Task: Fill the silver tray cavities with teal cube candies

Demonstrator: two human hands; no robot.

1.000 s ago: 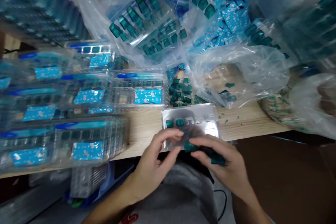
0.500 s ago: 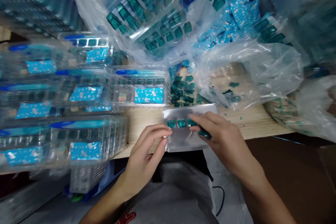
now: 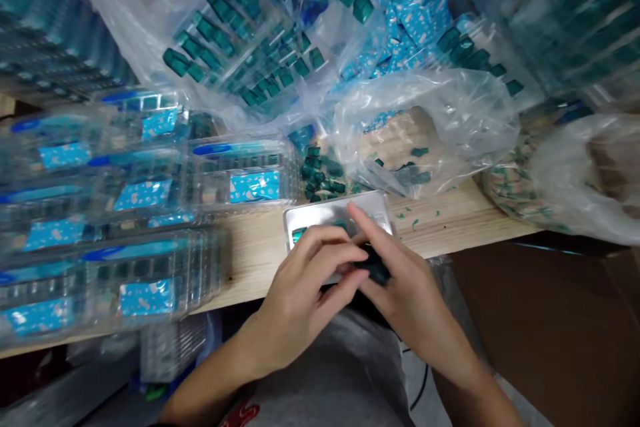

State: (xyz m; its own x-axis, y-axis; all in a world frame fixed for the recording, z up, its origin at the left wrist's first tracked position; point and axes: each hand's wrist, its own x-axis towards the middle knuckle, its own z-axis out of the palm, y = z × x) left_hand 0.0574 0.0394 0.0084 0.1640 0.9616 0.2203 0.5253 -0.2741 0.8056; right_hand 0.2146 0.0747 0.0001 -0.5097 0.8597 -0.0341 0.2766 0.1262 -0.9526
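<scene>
A shallow silvery tray [image 3: 320, 215] lies at the table's front edge, mostly covered by my hands. Teal translucent pieces [image 3: 299, 234] sit in it, partly hidden behind my left fingers. My right hand [image 3: 410, 293] is curled around dark teal plastic pieces [image 3: 377, 269], its index finger stretched over the tray. My left hand [image 3: 305, 287] reaches across to the right palm, thumb and fingertips closing at these pieces; the exact contact is hard to see. Beyond the tray lies a heap of loose teal pieces [image 3: 317, 173].
Stacked clear blister packs [image 3: 145, 297] with blue sachets fill the left side. Behind are plastic bags [image 3: 465, 107], a bagged teal-piece tray [image 3: 240, 47] and a pile of blue sachets [image 3: 415, 13]. The wooden table [image 3: 250, 247] carries small teal scraps at right.
My left hand has moved from the tray's left side across to my right hand. The fingers now meet at the teal pieces in the right palm. The whole view has shifted slightly.
</scene>
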